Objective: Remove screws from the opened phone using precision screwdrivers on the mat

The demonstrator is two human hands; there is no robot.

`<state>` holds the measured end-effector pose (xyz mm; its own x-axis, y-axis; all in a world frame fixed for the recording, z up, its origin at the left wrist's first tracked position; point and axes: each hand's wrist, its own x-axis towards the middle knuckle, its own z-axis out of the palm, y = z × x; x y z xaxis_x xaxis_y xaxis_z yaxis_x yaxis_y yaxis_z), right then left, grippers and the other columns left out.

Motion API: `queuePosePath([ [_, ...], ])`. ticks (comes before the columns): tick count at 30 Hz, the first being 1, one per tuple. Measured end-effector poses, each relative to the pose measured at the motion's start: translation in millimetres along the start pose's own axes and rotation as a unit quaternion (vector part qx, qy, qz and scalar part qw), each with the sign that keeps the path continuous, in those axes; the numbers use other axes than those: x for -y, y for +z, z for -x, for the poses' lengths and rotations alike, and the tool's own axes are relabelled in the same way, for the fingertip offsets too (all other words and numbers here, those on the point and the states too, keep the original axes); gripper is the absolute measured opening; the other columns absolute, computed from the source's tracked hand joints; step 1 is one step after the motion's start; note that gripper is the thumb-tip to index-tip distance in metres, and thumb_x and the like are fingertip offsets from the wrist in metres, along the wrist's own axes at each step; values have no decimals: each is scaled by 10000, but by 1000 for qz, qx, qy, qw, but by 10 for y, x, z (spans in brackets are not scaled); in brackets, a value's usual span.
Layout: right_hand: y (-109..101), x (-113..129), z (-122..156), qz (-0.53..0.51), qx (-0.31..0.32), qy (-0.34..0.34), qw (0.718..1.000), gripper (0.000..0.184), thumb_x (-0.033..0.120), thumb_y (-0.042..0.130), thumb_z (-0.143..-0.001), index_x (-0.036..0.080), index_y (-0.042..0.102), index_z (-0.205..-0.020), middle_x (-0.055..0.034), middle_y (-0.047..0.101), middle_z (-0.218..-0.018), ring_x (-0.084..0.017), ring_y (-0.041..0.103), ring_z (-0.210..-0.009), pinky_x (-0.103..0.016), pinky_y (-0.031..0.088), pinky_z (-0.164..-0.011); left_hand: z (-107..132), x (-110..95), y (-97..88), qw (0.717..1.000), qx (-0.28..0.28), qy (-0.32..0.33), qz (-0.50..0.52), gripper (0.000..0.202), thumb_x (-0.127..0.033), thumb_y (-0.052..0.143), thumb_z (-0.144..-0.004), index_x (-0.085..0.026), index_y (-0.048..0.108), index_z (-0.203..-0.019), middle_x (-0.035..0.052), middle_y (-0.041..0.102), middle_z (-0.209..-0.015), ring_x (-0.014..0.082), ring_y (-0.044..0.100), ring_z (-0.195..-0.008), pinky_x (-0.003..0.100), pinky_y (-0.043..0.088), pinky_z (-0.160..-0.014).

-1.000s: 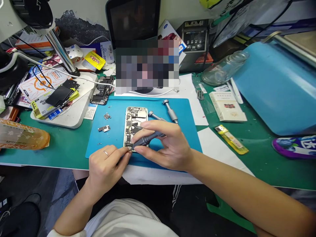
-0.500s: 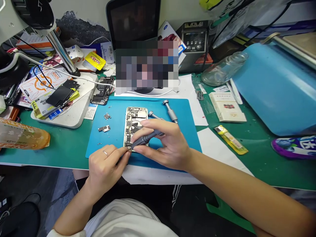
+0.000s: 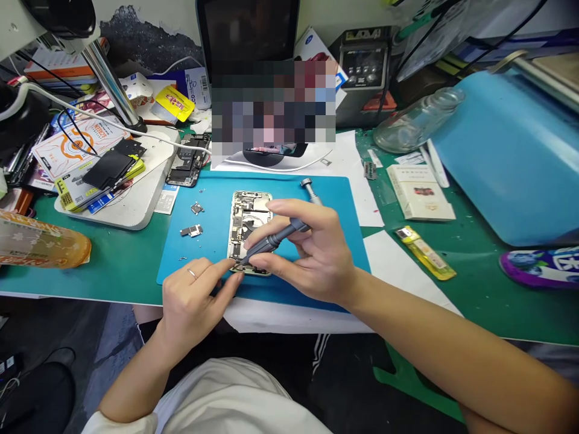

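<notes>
An opened phone (image 3: 248, 224) with bare circuitry lies on a blue work mat (image 3: 212, 247). My right hand (image 3: 307, 256) is closed round a grey screwdriver (image 3: 277, 237), its tip down at the phone's near left corner. My left hand (image 3: 194, 295), a ring on one finger, pinches at that same corner beside the tip; what it pinches is too small to make out. A second grey screwdriver (image 3: 311, 189) lies on the mat behind my right hand. Two small metal parts (image 3: 192, 229) rest on the mat left of the phone.
A white stand base (image 3: 136, 202) with boxes and a dark board sits at left, a circuit board (image 3: 186, 161) beside it. A glass jar (image 3: 414, 125), white box (image 3: 420, 191), yellow lighter (image 3: 425, 253) and big blue pad (image 3: 511, 157) lie right. A monitor stands behind.
The screwdriver's handle has risen to a steeper tilt in my right hand, tip still at the phone's near corner. The view has shifted slightly. My left hand stays put.
</notes>
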<state>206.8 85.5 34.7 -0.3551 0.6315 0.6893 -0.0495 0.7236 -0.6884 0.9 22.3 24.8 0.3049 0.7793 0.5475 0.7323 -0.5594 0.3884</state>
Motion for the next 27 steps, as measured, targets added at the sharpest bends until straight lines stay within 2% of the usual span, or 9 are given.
queuePosePath([
  [11, -1, 4, 5, -5, -3, 5, 1000, 594, 159, 702, -971, 325, 431, -1473, -30, 686, -1109, -139, 753, -847, -262, 687, -735, -10, -2, 4, 1000, -6, 9, -1, 83, -130, 695, -954, -147, 729, -1027, -40, 583, -664, 96, 515, -584, 252, 404, -598],
  [15, 8, 4, 12, -17, -1, 6, 1000, 581, 166, 698, -975, 329, 437, -1468, -29, 686, -1070, -151, 752, -860, -274, 694, -748, -1, -1, -6, 1000, -7, 9, 1, 91, -129, 702, -947, -162, 721, -1030, -46, 575, -666, 95, 513, -586, 252, 397, -596],
  [21, 22, -9, 17, -38, -6, 5, 999, 613, 130, 721, -953, 289, 447, -1478, -4, 646, -1039, -121, 742, -919, -225, 677, -794, 11, 5, 7, 1000, -12, 9, 0, 93, -126, 708, -941, -163, 721, -1025, -47, 570, -660, 95, 516, -580, 253, 395, -589],
  [27, 13, -4, 17, -16, 1, 5, 1000, 596, 169, 720, -961, 306, 444, -1470, -4, 676, -1053, -129, 744, -884, -233, 674, -770, 9, 8, 13, 1000, -10, 17, -4, 97, -128, 719, -933, -168, 720, -1022, -48, 570, -658, 96, 514, -574, 260, 389, -580],
])
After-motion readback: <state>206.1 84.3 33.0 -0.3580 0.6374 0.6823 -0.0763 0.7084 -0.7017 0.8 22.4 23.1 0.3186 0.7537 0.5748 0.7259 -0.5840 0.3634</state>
